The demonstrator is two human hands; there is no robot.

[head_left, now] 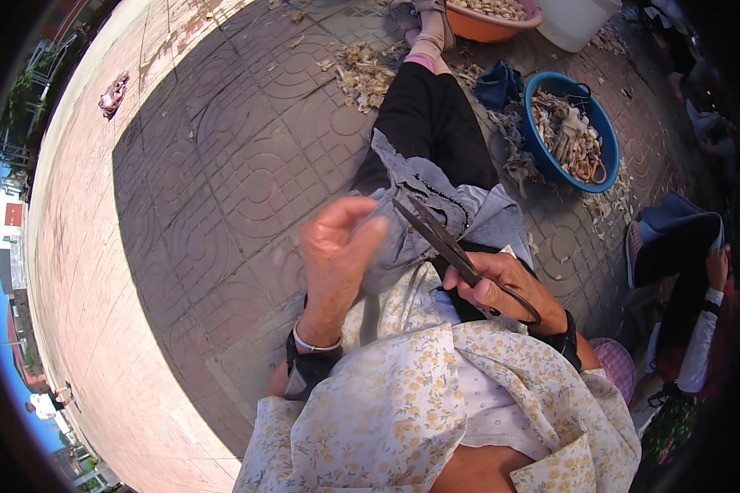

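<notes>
My right hand (501,287) grips the handles of dark metal scissors (444,238), whose blades point up and left over a blue-grey cloth (469,209) on my lap. My left hand (337,255) is raised beside the blades with fingers loosely curled; whether it pinches something small I cannot tell. A bracelet and dark band sit on the left wrist, a dark band on the right. My floral sleeves fill the lower middle. My outstretched leg in black trousers (427,123) runs up the picture.
A blue basin (604,140) of pale husks and roots stands at the right. An orange basin (485,29) and a white bucket (575,20) are at the top. Husk scraps (362,74) litter the patterned paving. Another person (691,312) sits at the right edge.
</notes>
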